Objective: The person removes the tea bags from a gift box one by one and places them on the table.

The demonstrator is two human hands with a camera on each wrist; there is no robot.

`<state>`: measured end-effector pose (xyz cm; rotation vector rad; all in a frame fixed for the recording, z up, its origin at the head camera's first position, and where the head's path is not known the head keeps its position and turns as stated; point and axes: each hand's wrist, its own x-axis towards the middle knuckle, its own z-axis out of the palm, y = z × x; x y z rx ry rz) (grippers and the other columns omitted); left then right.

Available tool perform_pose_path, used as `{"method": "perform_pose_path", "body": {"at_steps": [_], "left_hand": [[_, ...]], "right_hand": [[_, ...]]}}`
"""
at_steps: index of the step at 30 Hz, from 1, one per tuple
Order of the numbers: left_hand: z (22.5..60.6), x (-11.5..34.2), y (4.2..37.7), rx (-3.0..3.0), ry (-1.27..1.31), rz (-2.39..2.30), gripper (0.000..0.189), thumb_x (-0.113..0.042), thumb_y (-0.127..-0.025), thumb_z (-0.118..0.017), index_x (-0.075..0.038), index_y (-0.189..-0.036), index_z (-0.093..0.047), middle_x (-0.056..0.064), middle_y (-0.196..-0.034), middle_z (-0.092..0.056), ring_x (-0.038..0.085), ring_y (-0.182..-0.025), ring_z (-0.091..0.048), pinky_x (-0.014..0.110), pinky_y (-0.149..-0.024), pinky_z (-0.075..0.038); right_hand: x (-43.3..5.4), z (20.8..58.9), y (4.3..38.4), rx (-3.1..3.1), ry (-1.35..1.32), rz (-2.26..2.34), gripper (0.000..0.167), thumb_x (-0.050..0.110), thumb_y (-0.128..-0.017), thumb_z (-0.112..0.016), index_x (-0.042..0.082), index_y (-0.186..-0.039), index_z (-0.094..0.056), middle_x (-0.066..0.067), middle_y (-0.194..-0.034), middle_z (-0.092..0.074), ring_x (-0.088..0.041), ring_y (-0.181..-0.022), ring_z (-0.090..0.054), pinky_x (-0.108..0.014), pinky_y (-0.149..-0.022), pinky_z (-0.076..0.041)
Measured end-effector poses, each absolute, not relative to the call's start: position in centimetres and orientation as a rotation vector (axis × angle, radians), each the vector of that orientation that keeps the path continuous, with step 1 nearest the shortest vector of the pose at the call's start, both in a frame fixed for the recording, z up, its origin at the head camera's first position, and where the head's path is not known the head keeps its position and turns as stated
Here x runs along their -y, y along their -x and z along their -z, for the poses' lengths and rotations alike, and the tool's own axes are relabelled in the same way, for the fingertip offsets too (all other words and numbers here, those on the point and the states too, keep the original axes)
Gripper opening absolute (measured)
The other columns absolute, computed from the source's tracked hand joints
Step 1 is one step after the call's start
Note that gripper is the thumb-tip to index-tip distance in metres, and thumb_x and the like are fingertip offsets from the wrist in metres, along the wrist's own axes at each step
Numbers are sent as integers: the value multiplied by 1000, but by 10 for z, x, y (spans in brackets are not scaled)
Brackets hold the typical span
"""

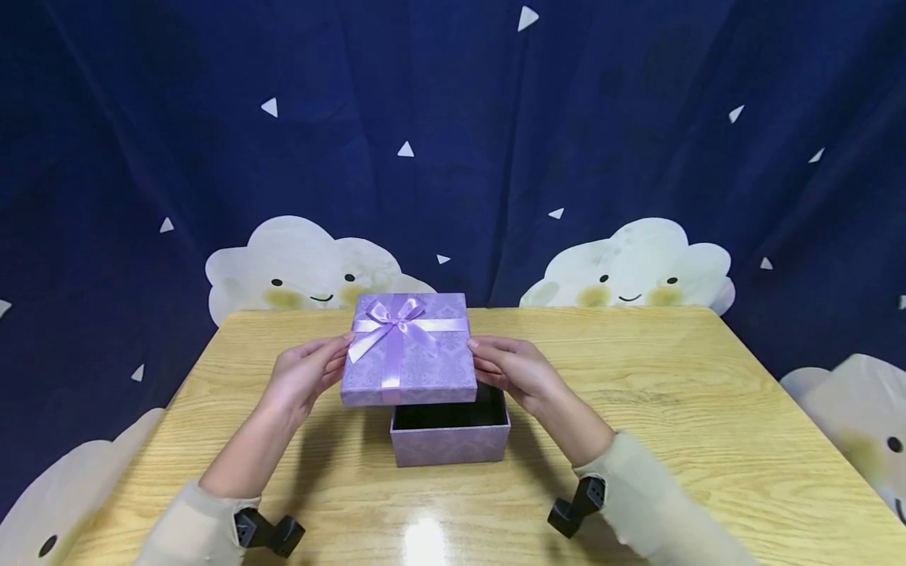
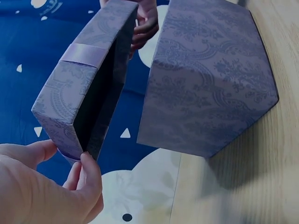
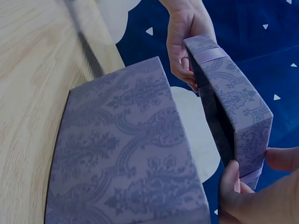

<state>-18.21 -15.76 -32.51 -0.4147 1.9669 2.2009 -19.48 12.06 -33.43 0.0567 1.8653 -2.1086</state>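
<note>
A purple patterned gift box lid (image 1: 432, 369) with a lilac ribbon bow (image 1: 399, 321) is held up in the air between both hands. My left hand (image 1: 304, 373) pinches its left edge, thumb outside and fingers at the rim. On the opposite edge my right hand (image 1: 515, 369) pinches in the same way. Below and slightly to the right stands the box base (image 1: 449, 446) on the table, its dark inside partly hidden by the lid. Both wrist views show a gap between the lid (image 2: 70, 88) and the base (image 3: 121, 144).
The light wooden table (image 1: 672, 417) spreads out around the box. Behind it hangs a dark blue curtain (image 1: 453, 94) with white triangles and smiling clouds. A black wrist camera (image 1: 265, 531) sits on the left sleeve, another wrist camera (image 1: 576, 507) on the right.
</note>
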Motion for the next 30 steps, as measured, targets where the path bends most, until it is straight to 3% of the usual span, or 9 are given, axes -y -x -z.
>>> {"method": "perform_pose_path", "body": {"at_steps": [8,18,30], "left_hand": [[329,169,180,-2027,438,-2159,67,-31,-91,-65,6,-141,-40,-4,-106,-69,-4,-82,-65,12,-85,-58],[335,191,179,-2056,429,-2162,69,-34,-93,-61,7,-143,-35,-19,-80,-66,-8,-78,-64,9,-77,-58],[346,232,170,-2084,448,-2133,76,-37,-93,-60,6,-146,-28,-25,-80,-64,-12,-79,-62,8,-74,-58]], "right_hand": [[-108,334,193,-1851,-49,2135,43,6,-95,-56,-13,-133,-47,2,-95,-68,-5,-84,-65,-19,-85,-61],[-83,331,191,-1864,-42,2157,37,5,-94,-57,-9,-129,-54,-6,-103,-68,-6,-83,-65,-28,-93,-60],[-49,335,179,-1877,46,2070,34,12,-95,-59,-5,-124,-59,-18,-122,-64,-9,-91,-64,-29,-95,-59]]}}
